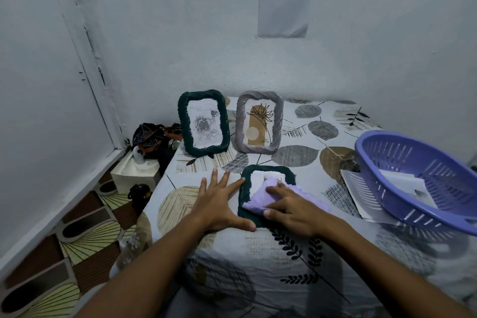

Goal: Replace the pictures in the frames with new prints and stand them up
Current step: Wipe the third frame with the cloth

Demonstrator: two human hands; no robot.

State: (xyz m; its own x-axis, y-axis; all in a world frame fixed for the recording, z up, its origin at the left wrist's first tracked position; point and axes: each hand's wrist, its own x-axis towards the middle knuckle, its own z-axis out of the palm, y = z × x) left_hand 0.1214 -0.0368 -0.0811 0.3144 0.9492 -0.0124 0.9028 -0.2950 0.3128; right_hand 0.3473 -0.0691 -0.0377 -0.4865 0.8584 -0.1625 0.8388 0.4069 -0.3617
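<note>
Left hand (219, 204) lies flat with fingers spread on the tablecloth (296, 248), index and thumb touching the left edge of the flat frame (245, 188) at centre of the picture, bracing it. Right hand (291, 206) presses a lilac cloth (258, 201) onto the frame's glass, fingers mostly straight with the thumb tucked against the cloth's near edge; looks like wiping, not gripping.

Flat frame is dark green with a rope-like moulded border, lying face up; the print under the cloth is mostly covered, so I can't tell if it's new or old. Two others already stand at upper centre: green frame (204, 122) with a rose drawing, grey frame (259, 122) with a plant print just right of it, close together but apart.

Handling guess: frame looks light and rigid, the glazing probably thin and breakable, smooth and easily smudged, so press gently. Take it by the two long side borders, where the twisted moulding gives purchase, not by the glass. It may slide on the cloth-covered table, hence the bracing hand. To stand it up, the back stand has to come out, which is hidden from here.

Purple basket (423, 181) at right rests tilted on loose prints (361, 188)
</note>
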